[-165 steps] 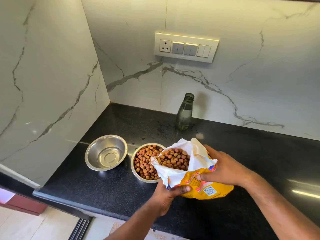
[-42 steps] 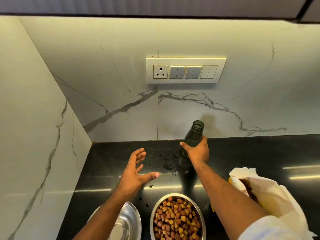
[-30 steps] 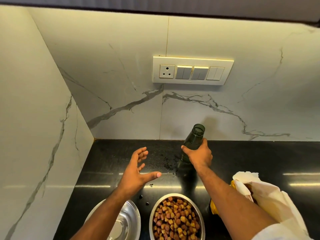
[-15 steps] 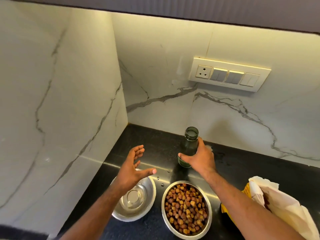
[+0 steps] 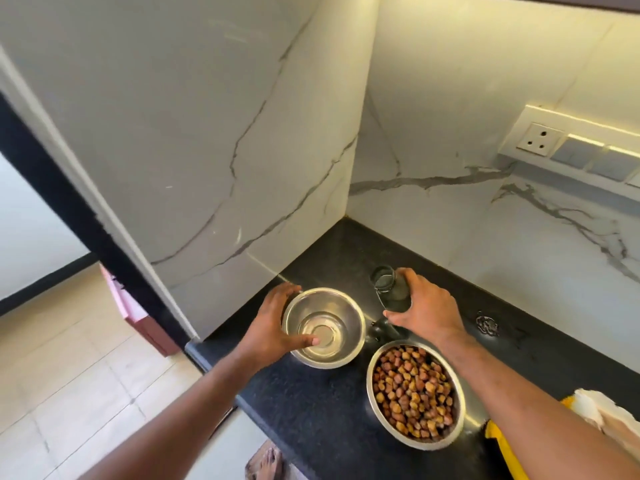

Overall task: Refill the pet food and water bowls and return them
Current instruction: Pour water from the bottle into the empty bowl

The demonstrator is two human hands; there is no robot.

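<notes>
Now food bowl (image 5: 415, 393) full kibble; water bowl (image 5: 323, 327) nearly empty; bottle (image 5: 391, 289) uncapped.

Bare black counter (image 5: 322, 407) lies open in front of the steel bowl (image 5: 325, 355) and behind the bottle (image 5: 391, 292); marble walls (image 5: 242, 150) close the corner at left and rear; the kibble bowl (image 5: 415, 393) and yellow bag (image 5: 502, 445) crowd the right.
</notes>
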